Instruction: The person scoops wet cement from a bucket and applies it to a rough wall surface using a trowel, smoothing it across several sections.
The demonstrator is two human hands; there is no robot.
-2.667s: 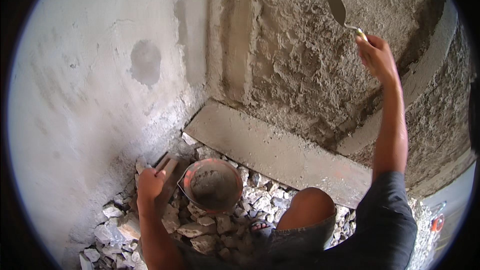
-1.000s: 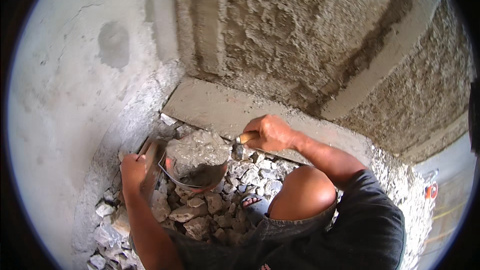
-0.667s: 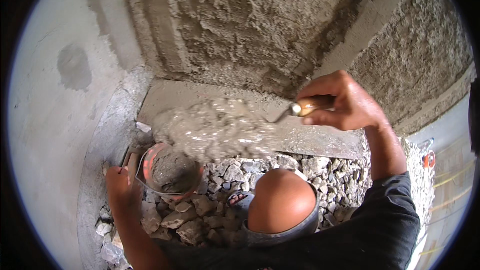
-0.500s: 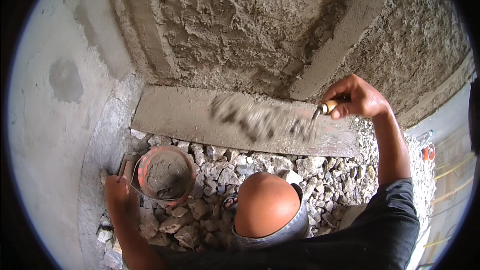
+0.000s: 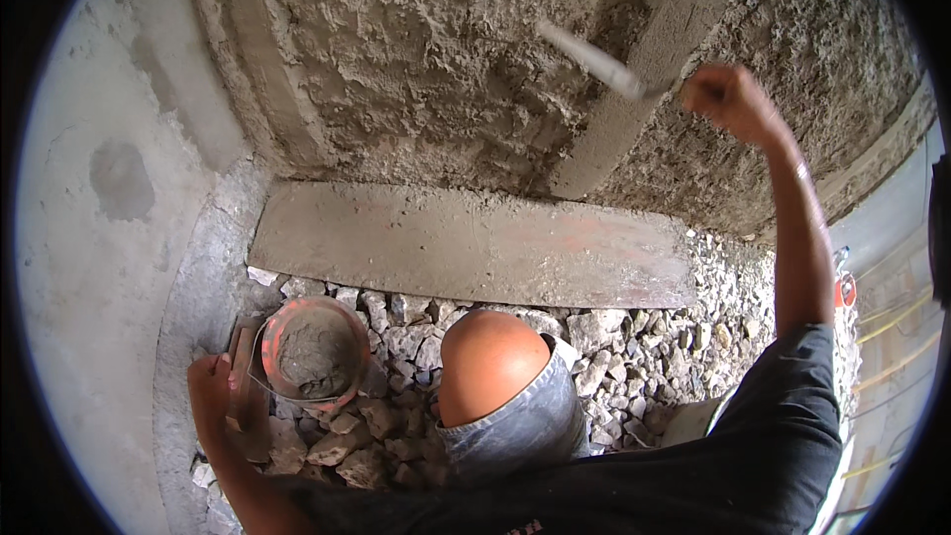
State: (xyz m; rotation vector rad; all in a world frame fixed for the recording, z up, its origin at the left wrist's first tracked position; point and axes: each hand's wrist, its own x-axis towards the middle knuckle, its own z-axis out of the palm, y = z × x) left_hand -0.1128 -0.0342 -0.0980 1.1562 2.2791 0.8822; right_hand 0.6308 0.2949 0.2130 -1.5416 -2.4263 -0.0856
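My right hand (image 5: pixel 728 99) is raised before the rough mortar wall (image 5: pixel 416 59), closed on the handle of a trowel, whose blade (image 5: pixel 589 54) is motion-blurred and no longer heaped with mortar. At lower left, my left hand (image 5: pixel 210 381) grips a wooden float (image 5: pixel 248 391) beside an orange-rimmed bucket (image 5: pixel 312 357) holding grey mortar. A wide mortar-smeared board (image 5: pixel 466 248) lies along the foot of the rough wall.
A smooth grey wall (image 5: pixel 99 267) rises on the left. Broken stones (image 5: pixel 386 416) cover the ground around the bucket and my bare knee (image 5: pixel 495 367). A pale container (image 5: pixel 698 421) sits partly behind my right arm; a small orange object (image 5: pixel 844 289) is at far right.
My right hand has swung up from above the bucket and board to the rough wall; the mortar load seen on the trowel is gone from the blade. My left hand stays low on the float.
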